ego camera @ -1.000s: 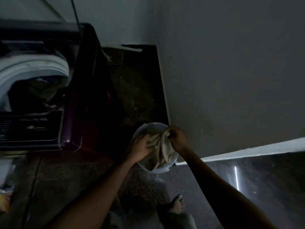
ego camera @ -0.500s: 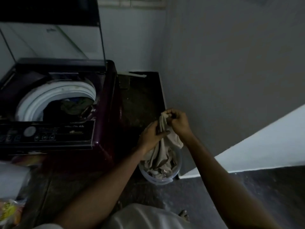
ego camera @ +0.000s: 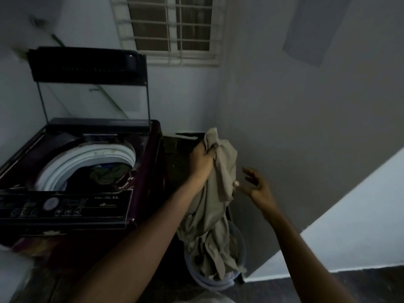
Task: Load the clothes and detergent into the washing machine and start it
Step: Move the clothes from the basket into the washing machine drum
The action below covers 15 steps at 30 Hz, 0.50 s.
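My left hand [ego camera: 202,159] grips the top of a beige garment [ego camera: 215,206] and holds it up over a pale plastic bucket [ego camera: 218,283] on the floor. The cloth's lower end still hangs into the bucket. My right hand [ego camera: 256,184] is beside the garment on its right, fingers spread, holding nothing. To the left stands a dark maroon top-load washing machine [ego camera: 144,171] with its glass lid [ego camera: 94,101] raised. Dark and greenish clothes [ego camera: 107,173] lie inside its white drum ring. The control panel [ego camera: 63,206] runs along the machine's front.
A grey wall [ego camera: 306,127] stands close on the right, with a barred window [ego camera: 172,29] behind the machine. A dark floor strip runs between machine and wall. Something white and colourful [ego camera: 13,259] sits at the lower left edge, blurred.
The garment has been lifted higher out of the bucket by my left hand. My right hand has let go of it and moved off to the right. The view has tilted upward.
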Each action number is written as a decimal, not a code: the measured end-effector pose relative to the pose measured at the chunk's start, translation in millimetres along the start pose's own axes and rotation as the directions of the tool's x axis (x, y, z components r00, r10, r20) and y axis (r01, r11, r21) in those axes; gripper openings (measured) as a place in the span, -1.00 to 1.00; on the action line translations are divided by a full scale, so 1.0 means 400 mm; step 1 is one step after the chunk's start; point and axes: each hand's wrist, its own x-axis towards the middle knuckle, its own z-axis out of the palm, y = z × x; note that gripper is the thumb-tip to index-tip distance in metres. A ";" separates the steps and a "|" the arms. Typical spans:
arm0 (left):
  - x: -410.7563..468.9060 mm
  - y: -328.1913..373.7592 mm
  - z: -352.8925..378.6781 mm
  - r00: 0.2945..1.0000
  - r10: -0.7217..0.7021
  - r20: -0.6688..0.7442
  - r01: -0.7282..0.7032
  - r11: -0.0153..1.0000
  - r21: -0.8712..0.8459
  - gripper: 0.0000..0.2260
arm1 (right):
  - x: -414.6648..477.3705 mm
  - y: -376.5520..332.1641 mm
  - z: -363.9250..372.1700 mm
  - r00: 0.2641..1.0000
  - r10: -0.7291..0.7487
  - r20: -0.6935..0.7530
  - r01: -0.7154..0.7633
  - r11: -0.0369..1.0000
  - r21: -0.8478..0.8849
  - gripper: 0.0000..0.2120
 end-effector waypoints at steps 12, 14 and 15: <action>0.064 0.118 -0.080 0.984 0.145 -0.100 -0.151 0.987 -0.057 -0.78 | 0.034 -0.027 0.111 0.994 -0.108 0.036 0.112 0.983 -0.144 -0.88; 0.074 0.073 -0.138 0.965 0.253 -0.067 -0.238 0.955 0.177 -0.66 | 0.044 -0.027 0.077 0.988 -0.150 -0.025 0.144 0.978 -0.154 -0.82; 0.075 0.050 -0.159 0.960 0.280 -0.015 -0.266 0.927 0.266 -0.58 | 0.048 -0.032 0.061 0.980 -0.190 -0.052 0.180 0.972 -0.153 -0.73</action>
